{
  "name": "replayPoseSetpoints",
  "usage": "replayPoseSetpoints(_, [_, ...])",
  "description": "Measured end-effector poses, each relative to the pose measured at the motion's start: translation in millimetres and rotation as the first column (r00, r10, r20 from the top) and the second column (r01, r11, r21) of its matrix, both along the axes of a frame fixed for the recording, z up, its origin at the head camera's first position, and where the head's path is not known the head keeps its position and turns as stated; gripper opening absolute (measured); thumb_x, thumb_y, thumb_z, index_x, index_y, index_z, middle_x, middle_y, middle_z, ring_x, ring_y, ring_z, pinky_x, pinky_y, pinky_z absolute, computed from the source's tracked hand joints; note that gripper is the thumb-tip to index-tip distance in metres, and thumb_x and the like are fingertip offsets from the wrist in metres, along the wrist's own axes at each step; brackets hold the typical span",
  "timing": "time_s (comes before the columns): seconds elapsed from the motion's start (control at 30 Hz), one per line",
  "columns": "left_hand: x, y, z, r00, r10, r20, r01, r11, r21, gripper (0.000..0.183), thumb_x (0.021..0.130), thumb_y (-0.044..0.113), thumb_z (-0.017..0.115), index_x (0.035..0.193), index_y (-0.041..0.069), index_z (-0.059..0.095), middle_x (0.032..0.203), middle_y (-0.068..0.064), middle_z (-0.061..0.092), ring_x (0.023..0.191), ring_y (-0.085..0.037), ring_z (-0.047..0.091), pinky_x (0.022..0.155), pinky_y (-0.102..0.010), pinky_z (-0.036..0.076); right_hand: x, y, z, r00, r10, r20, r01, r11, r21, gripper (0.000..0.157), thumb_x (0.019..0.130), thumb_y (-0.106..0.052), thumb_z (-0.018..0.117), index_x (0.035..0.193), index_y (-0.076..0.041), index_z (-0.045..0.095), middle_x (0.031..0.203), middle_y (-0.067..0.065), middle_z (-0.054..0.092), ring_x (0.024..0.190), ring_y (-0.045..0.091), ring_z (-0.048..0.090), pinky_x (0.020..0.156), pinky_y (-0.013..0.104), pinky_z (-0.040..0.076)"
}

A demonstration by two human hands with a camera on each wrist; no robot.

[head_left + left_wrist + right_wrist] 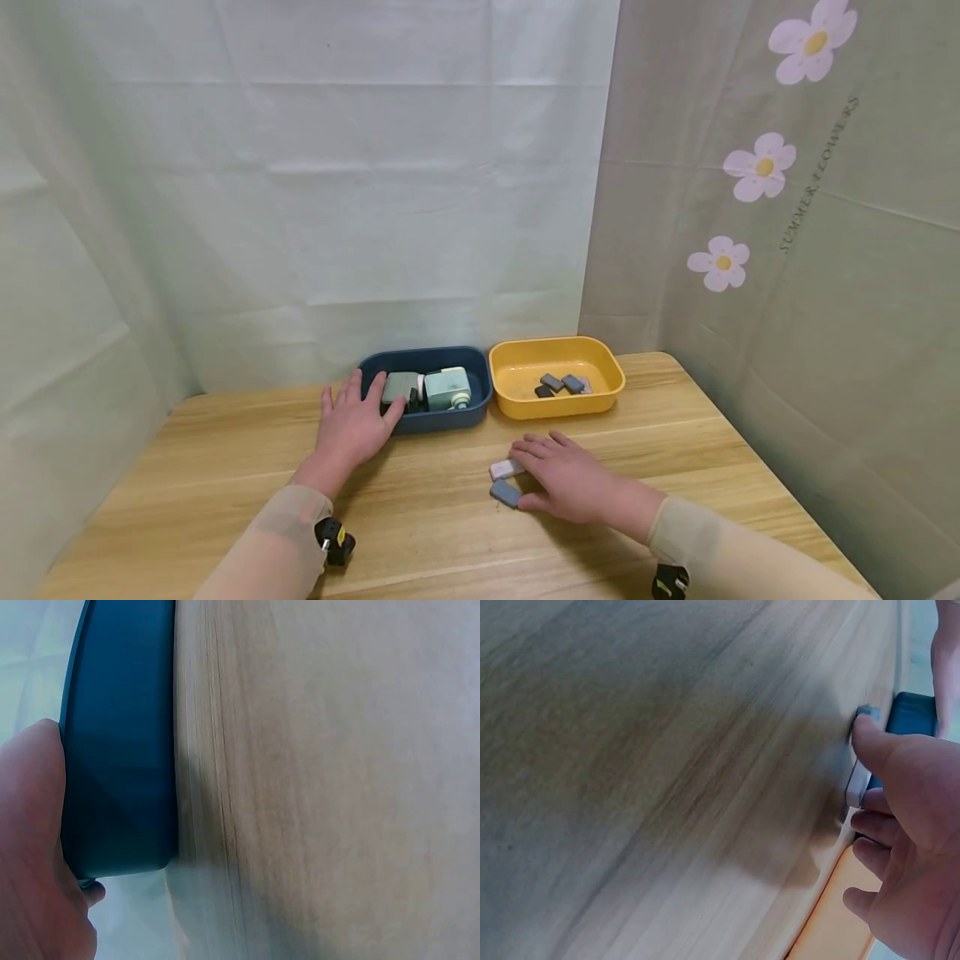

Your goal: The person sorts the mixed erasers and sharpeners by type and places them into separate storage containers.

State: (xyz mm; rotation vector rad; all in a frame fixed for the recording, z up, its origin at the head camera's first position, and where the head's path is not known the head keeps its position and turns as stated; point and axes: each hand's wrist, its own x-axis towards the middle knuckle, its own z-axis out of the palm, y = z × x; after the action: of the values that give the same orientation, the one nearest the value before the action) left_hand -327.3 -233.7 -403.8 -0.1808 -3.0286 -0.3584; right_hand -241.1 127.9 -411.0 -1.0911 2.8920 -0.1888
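My left hand (354, 427) rests on the left end of a dark blue tray (474, 410), its thumb and fingers spread over the rim. Inside that tray lie a grey-green object (401, 387) and a pale mint, box-shaped object (447, 388); their kind is unclear. On the table, my right hand (572, 479) is beside two small rectangular blocks. Its fingers reach over the right end of the whitish block (504, 470). The thumb touches or nearly touches the blue-grey block (505, 493), also seen in the right wrist view.
A yellow tray (558, 407) stands right of the blue one, at the back of the wooden table (420, 533). It contains several small blocks (572, 384), grey, dark and pinkish. Pale cloth (360, 192) hangs behind the table, and flower-printed cloth (817, 333) hangs along the right.
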Motion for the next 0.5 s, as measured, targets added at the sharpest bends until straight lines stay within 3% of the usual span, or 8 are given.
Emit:
replayPoseSetpoints(0.23, [-0.7,-0.3,-0.6,1.000,0.001,0.002,-0.001,1.000,0.007,0.081,0.115,0.060,0.042,0.174,0.006,0.032,0.176,-0.037,0.017,0.162,-0.057,0.020,0.128,-0.076,0.001,-3.7,-3.5,-1.0,0.998,0.007,-0.067,-0.007,1.000,0.002,0.046,0.107,-0.030,0.077,0.145,-0.007,0.068,0.153,0.010,0.065,0.148,0.033,0.056,0.122,0.061,0.041])
replayPoseSetpoints(0.5, [-3.8,-2.4,-3.1,1.000,-0.005,0.000,0.005,1.000,0.013,0.082,0.114,0.061,0.042,0.174,0.006,0.031,0.176,-0.037,0.016,0.161,-0.058,0.020,0.128,-0.076,0.000,-13.1,-10.2,-8.3,0.986,-0.011,-0.167,0.007,1.000,-0.024,0.026,0.107,-0.028,0.077,0.125,-0.009,0.074,0.143,0.009,0.070,0.140,0.030,0.062,0.119,0.058,0.046])
